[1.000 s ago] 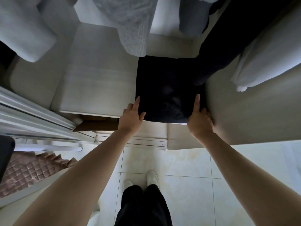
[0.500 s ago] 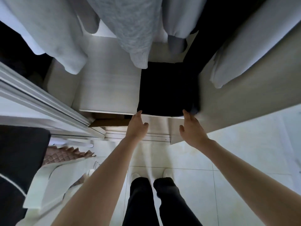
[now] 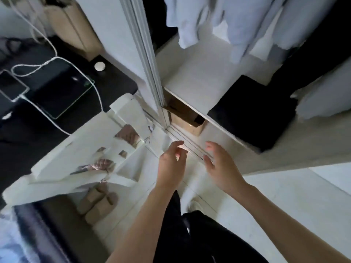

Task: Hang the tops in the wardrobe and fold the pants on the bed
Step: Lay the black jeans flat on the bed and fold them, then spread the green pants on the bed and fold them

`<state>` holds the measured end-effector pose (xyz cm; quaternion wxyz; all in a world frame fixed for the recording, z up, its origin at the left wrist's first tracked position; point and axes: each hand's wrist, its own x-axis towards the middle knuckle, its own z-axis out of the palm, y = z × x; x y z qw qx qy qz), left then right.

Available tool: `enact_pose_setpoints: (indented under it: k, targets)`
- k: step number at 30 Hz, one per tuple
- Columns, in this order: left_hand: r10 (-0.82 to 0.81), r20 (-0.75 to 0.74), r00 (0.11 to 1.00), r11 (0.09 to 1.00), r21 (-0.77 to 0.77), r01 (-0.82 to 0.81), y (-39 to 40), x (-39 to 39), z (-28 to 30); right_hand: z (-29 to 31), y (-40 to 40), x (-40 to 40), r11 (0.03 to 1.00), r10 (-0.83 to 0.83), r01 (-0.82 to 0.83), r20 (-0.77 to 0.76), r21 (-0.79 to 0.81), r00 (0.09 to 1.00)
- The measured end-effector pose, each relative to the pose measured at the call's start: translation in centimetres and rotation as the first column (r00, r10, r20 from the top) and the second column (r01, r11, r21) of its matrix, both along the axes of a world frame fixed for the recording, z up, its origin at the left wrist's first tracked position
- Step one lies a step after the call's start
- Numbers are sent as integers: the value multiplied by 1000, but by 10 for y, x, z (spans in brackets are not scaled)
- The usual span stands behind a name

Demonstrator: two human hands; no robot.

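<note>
Both hands empty: left hand [image 3: 171, 164] and right hand [image 3: 221, 165] hover over the wardrobe's floor track, fingers loosely spread, holding nothing. Folded black pants [image 3: 252, 112] sit on the wardrobe shelf [image 3: 191, 80], up and right of the fingers; right hand is nearer. Pale tops [image 3: 212, 19] hang above the shelf. No readable labels or writing; frame is blurred.
</note>
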<state>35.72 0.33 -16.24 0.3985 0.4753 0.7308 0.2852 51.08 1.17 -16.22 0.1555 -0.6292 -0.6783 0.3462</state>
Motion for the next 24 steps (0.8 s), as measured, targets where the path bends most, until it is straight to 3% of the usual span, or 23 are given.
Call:
enact_pose_setpoints:
  k: [4, 7, 9, 12, 19, 20, 22, 24]
  targets:
    - [299, 17, 954, 954, 1, -299, -86, -20, 18, 15, -35, -25, 957, 281, -283, -32, -65, 959]
    - [525, 15, 851, 851, 6, -525, -159, -36, 33, 25, -62, -45, 865, 490, -491, -45, -105, 871]
    - [713, 18, 701, 701, 27, -713, -219, -48, 43, 28, -86, -68, 754, 645, -647, -57, -114, 762]
    - [852, 30, 522, 521, 43, -853, -281, -55, 50, 29, -110, -89, 663, 735, -740, -85, -115, 672]
    - [993, 83, 83, 78, 65, -995, -446, -22, 51, 35, -225, -165, 315, 947, -945, -45, -84, 320]
    - [993, 101, 64, 58, 61, -996, -452, -18, 50, 35, -230, -168, 302, 951, -950, -43, -75, 305]
    - [989, 129, -78, -84, 39, -996, -509, -1, 42, 33, -288, -189, 163, 986, -984, -24, -68, 165]
    - [980, 130, -148, -152, 20, -988, -554, 14, 34, 33, -334, -201, 91, 996, -994, 13, -60, 90]
